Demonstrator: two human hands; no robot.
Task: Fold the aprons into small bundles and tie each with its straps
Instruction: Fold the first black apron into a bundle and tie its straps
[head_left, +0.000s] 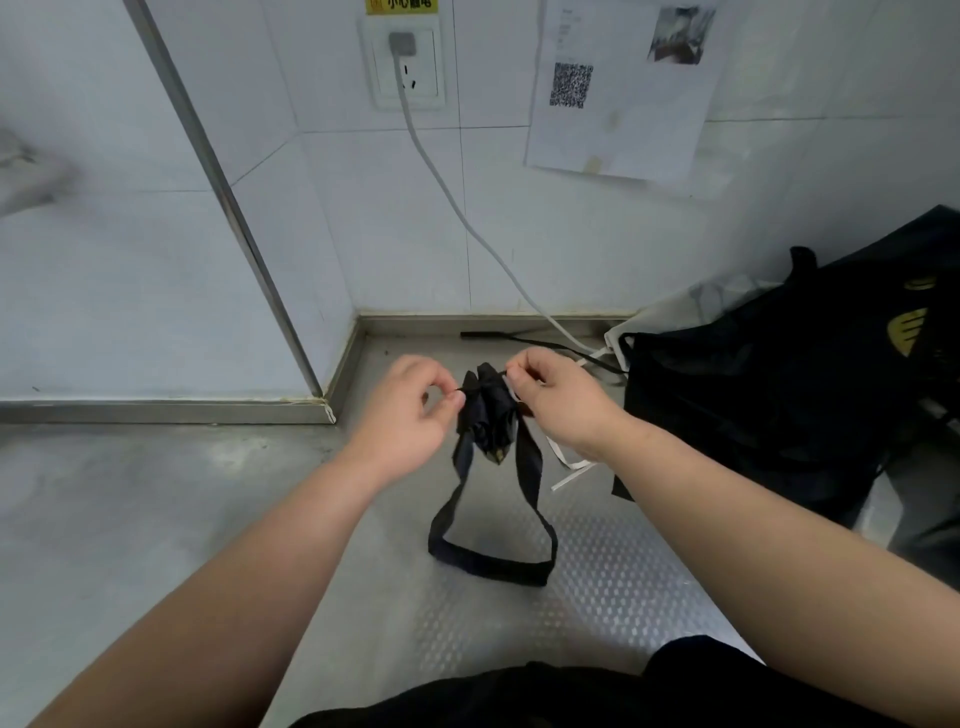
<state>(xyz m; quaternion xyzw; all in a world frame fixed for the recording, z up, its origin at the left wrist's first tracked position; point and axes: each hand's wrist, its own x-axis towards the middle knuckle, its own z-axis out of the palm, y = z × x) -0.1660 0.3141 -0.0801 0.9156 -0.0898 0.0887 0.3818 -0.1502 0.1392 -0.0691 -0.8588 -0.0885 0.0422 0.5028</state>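
Note:
A black apron, folded into a small bundle (487, 410), sits between my hands above the steel counter. My left hand (410, 410) pinches a thin black strap at the bundle's left side. At the bundle's upper right, my right hand (558, 397) pinches the strap's other end. A wide black neck loop (491, 564) hangs from the bundle and lies on the counter. More black aprons (779, 374) are piled at the right, with white straps (571, 465) trailing from under my right wrist.
The steel counter (156, 519) runs into a tiled wall corner. A grey cable (457, 208) drops from a wall socket (408, 67) to the counter behind the bundle. A paper notice (623, 88) hangs on the wall. Dark cloth (571, 696) lies at the near edge.

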